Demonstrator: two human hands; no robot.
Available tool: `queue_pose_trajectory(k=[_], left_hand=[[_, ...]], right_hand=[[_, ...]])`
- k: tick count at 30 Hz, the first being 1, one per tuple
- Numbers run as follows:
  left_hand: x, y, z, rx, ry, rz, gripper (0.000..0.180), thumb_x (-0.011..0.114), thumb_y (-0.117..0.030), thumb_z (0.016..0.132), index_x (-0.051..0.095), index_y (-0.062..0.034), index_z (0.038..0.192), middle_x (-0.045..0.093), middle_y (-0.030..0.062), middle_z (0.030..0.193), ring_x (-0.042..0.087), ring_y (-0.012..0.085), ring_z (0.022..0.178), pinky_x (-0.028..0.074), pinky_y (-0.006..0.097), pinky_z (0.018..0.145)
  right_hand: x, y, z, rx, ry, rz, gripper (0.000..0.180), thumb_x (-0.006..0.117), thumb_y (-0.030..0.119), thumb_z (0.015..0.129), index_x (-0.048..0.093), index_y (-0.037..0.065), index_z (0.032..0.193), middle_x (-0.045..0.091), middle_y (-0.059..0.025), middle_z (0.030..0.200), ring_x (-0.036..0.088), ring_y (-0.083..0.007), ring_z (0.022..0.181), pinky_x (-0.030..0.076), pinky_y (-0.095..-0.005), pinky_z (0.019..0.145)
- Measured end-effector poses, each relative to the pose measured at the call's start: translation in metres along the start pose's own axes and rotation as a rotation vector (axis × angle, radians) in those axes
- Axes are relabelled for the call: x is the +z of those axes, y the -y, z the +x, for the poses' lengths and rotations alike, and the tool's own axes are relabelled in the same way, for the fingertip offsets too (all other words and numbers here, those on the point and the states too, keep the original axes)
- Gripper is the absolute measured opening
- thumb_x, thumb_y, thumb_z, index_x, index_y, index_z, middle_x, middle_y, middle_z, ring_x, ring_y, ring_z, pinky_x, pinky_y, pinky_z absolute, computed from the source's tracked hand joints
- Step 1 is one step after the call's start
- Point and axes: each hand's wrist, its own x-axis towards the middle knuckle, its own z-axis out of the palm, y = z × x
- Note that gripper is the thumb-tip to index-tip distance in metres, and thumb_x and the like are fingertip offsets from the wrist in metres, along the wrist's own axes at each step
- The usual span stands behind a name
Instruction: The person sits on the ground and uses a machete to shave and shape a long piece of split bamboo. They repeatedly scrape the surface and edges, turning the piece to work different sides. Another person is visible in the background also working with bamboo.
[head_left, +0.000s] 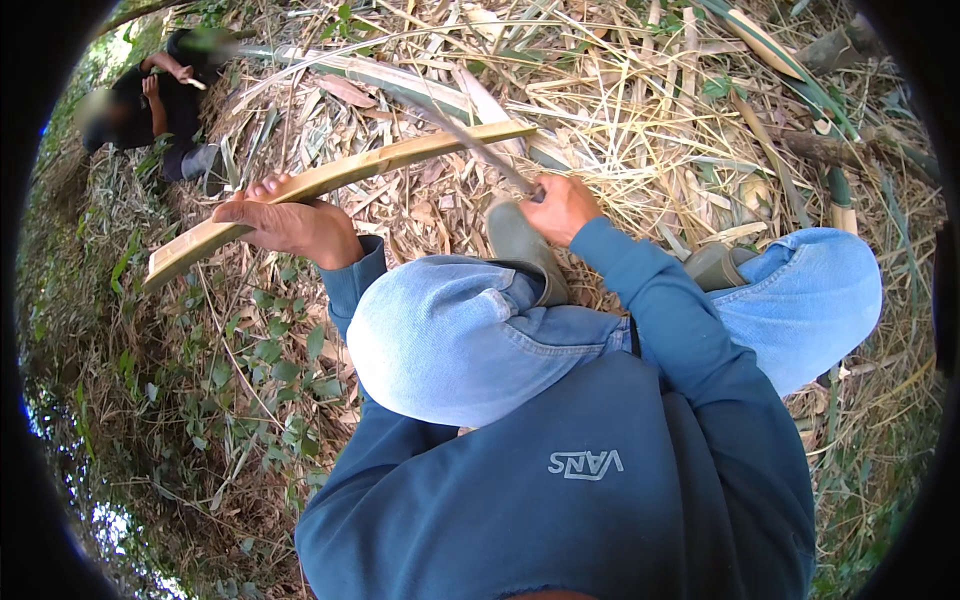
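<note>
My left hand (290, 228) is closed around a long split bamboo strip (390, 157), gripping it near its lower left end. The strip slants up to the right, its pale yellow face showing. In my right hand (564, 208) is the handle of a long knife, the fingers wrapped tightly round it. Its dark, narrow blade (497, 165) points up and left and crosses the strip near the far right end. Motion blurs the blade, so I cannot tell whether its edge touches the bamboo. My right hand is just above an olive rubber boot (522, 240).
Straw, bamboo shavings (620, 130) and dry leaves cover the ground. A green bamboo pole (395, 83) lies beyond the strip, and more cut bamboo (790, 70) is at upper right. Another person (165, 115) in dark clothes is at far left. Low leafy plants (285, 370) grow at left.
</note>
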Motion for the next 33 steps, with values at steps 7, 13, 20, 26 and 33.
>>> queue_pose_trajectory(k=[7,13,20,26,33], left_hand=[[0.0,0.003,0.001,0.004,-0.032,-0.018,0.057,0.054,-0.063,0.085,0.034,-0.01,0.091,0.035,0.0004,0.075,0.041,0.0084,0.064,0.044,0.023,0.058],[0.002,0.002,0.0,0.006,0.003,0.007,0.056,0.051,-0.064,0.087,0.035,-0.0101,0.092,0.033,0.0008,0.078,0.041,0.0082,0.066,0.042,0.023,0.06],[0.002,0.001,-0.004,0.023,-0.021,0.027,0.058,0.05,-0.064,0.087,0.035,-0.0085,0.093,0.032,0.0004,0.077,0.041,0.0083,0.066,0.043,0.023,0.059],[-0.005,0.004,0.006,-0.008,-0.038,-0.004,0.059,0.051,-0.064,0.087,0.035,-0.0084,0.098,0.033,0.0011,0.076,0.041,0.0087,0.061,0.043,0.024,0.055],[0.005,0.005,0.001,-0.012,-0.162,0.1,0.075,0.06,-0.056,0.087,0.03,-0.0027,0.13,0.043,0.0151,0.113,0.045,0.023,0.106,0.039,0.041,0.096]], right_hand=[[-0.002,-0.017,0.011,0.138,0.055,-0.008,0.035,0.059,0.033,0.076,0.068,0.001,0.086,0.067,-0.0222,0.08,0.066,-0.0379,0.078,0.052,-0.0447,0.077],[0.001,-0.022,0.011,0.165,0.042,-0.02,0.034,0.058,0.032,0.077,0.067,0.001,0.089,0.067,-0.0239,0.087,0.066,-0.038,0.084,0.052,-0.0443,0.08],[0.0,-0.034,0.017,0.183,0.076,-0.13,0.043,0.059,0.033,0.076,0.067,0.0,0.1,0.067,-0.0247,0.092,0.066,-0.0377,0.089,0.051,-0.0441,0.084],[0.003,-0.083,0.031,0.317,-0.021,-0.124,0.042,0.061,0.037,0.074,0.066,-0.003,0.086,0.066,-0.0254,0.081,0.064,-0.0391,0.079,0.051,-0.0437,0.076],[-0.01,0.046,-0.009,-0.077,0.164,0.127,0.03,0.062,0.033,0.076,0.07,0.006,0.087,0.066,-0.0207,0.074,0.066,-0.0364,0.071,0.053,-0.0435,0.071]])
